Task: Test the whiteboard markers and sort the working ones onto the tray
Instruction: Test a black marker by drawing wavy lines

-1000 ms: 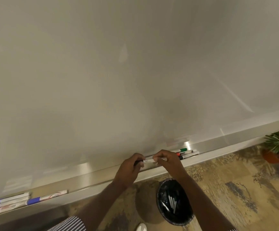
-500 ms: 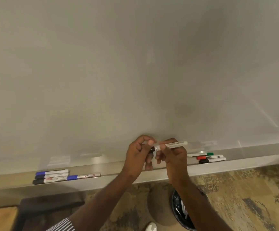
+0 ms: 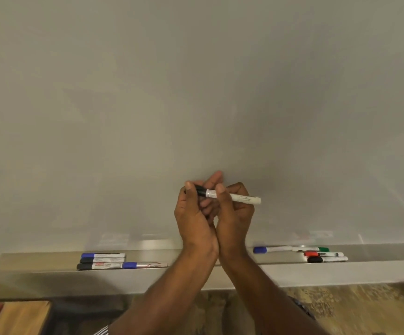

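White-barrelled and black-capped, the marker [image 3: 222, 195] under test is held level in front of the whiteboard [image 3: 196, 93], above the tray [image 3: 220, 267], not touching the board as far as can be seen. The left hand [image 3: 195, 213] pinches the black cap end between thumb and fingers; the right hand [image 3: 234, 211] curls round the white barrel, whose tail projects to the right. The wrists are pressed close together. Judgement: the step in hand is uncapping, ahead of the test stroke; the cap appears still seated, though the join is partly hidden by fingers. The next move calls for a straight pull apart along the barrel, then the tip brought to the bare board for a short line. On the tray, a left group [image 3: 102, 261] of blue- and black-capped markers lies well apart from a right group [image 3: 317, 253] of blue, green, red and black ones; which group is tested cannot be told. A wooden surface [image 3: 20, 315] shows at lower left.
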The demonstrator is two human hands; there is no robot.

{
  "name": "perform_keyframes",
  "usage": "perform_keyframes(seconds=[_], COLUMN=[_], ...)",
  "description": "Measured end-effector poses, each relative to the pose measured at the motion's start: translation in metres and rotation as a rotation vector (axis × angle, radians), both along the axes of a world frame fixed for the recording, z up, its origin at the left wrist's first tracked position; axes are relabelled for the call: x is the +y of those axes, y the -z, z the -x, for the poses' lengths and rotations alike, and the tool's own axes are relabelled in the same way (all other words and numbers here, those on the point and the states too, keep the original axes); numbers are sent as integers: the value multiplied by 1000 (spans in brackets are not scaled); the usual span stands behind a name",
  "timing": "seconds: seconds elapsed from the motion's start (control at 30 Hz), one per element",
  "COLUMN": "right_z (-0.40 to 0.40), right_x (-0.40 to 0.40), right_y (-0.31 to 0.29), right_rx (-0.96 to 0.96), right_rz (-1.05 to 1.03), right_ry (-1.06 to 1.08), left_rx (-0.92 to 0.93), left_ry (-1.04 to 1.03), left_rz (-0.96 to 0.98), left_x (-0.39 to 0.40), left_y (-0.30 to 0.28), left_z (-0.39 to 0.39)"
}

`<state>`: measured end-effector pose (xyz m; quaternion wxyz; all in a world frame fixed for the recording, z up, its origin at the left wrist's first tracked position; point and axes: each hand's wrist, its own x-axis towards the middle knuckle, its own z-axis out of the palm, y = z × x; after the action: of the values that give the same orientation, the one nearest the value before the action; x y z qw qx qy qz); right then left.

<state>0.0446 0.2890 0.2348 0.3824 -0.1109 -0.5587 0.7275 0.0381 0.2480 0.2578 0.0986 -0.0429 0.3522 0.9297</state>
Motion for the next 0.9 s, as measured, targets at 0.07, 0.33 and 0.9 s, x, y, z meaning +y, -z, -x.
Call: perform_keyframes(seconds=[0.07, 0.33, 0.9], right_z=[6, 8, 7], right_x=[-3, -7, 48], right_y=[-1, -26, -219], right_rx=[22, 245, 648], right_rz=[63, 187, -288], right_ry=[-4, -83, 57], left_rx=[-27, -29, 1182], left_ry=[-12, 16, -146], left_rz=[-45, -216, 539], left_x=[-5, -20, -53], left_y=[-2, -13, -187], left_z=[6, 29, 65])
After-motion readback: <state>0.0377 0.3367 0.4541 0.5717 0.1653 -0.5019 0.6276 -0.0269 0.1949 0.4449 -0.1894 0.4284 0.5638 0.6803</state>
